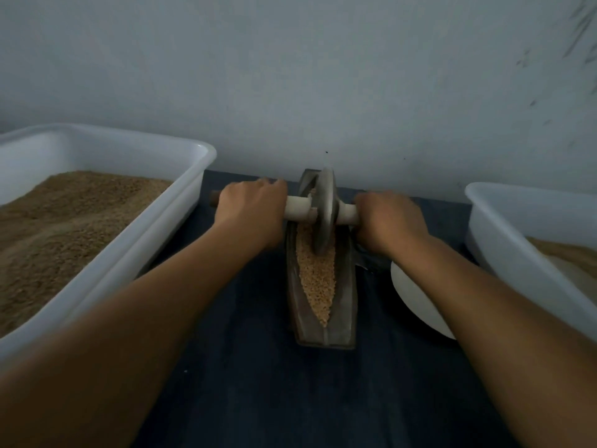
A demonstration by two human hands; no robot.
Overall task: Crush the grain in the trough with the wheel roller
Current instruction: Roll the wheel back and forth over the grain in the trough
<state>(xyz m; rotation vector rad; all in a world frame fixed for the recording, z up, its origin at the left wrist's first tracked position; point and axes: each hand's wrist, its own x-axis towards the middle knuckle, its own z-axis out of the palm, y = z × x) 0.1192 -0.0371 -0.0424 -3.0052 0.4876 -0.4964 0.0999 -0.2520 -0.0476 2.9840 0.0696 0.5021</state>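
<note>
While the fingers of the left hand (250,211) and the right hand (389,218) are curled tight round the two ends of the pale cylindrical axle handle (298,211), the grey metal disc of the wheel roller (324,210) is held upright in the far half of the narrow, boat-shaped dark metal trough (347,305), which lies on the dark blue cloth of the desk (258,383). The disc is judged heavy, rigid and prone to tipping, so an even hold on both handle ends, close to the wheel, is called for. The tan, loose grain (315,279) is judged light and easily scattered over the trough's low sides.
</note>
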